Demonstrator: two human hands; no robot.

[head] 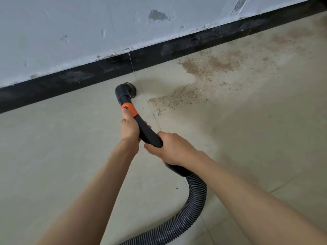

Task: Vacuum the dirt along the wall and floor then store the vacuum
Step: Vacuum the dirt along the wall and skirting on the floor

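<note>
A black vacuum nozzle [126, 91] with a round brush head points down at the floor just in front of the black skirting board [99, 72]. An orange collar [128, 109] joins it to a black handle tube [148, 133]. My left hand [128, 129] grips the tube just behind the collar. My right hand [169, 149] grips the tube further back, where the ribbed black hose [196, 195] begins. Brown dirt [178, 97] lies on the floor right of the nozzle, and a larger patch of dirt [212, 65] spreads along the skirting.
The pale grey wall [88, 27] above the skirting is scuffed and chipped. The tiled floor [62, 147] stretches left and toward me. The hose curves down and leaves the picture at the bottom; the vacuum body is out of view.
</note>
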